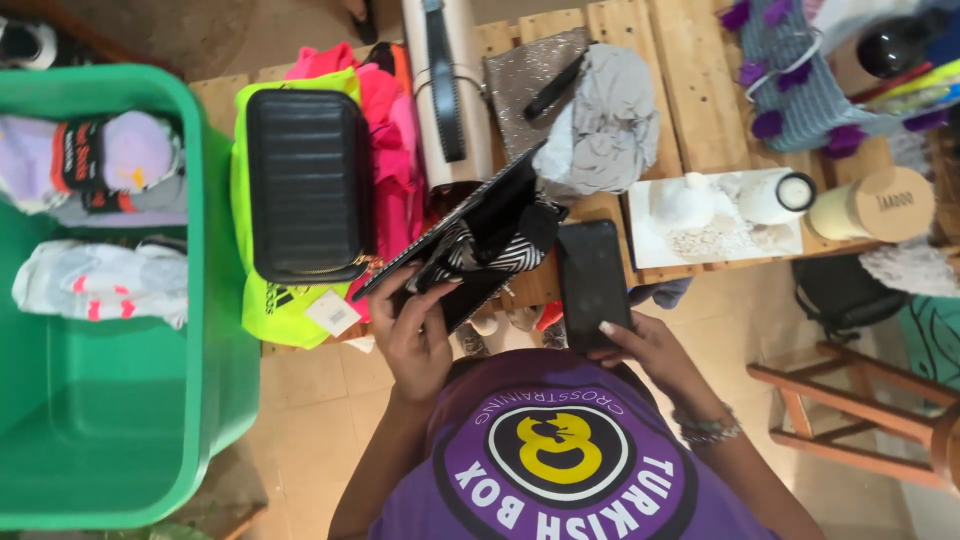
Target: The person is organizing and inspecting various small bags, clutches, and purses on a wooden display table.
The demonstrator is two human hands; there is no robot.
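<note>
- Our left-hand fingers (440, 285) are curling closed around the lower edge of a flat black clutch (470, 235), holding it tilted, with a black-and-white striped cloth (500, 250) bunching against its face.
- Our right hand (640, 345) is gripping a dark phone (592, 280) from below, thumb resting on its lower edge, screen facing up and dark.
- Both things are hovering just above the near edge of the wooden slatted surface (620, 40), close to our chest.
- A black ribbed case (308, 185) is lying on neon yellow fabric (250, 240) beside pink clothes (390, 130), untouched.
- A grey garment (610, 125) is resting on a glittery pouch (520, 80) further back.
- A green bin (150, 400) at our left is holding a few folded pale clothes (100, 280); much of it is showing bare green wall.
- Judging by this, we are midway: some items are binned, while the clutch in hand and several pieces on the surface are waiting.
</note>
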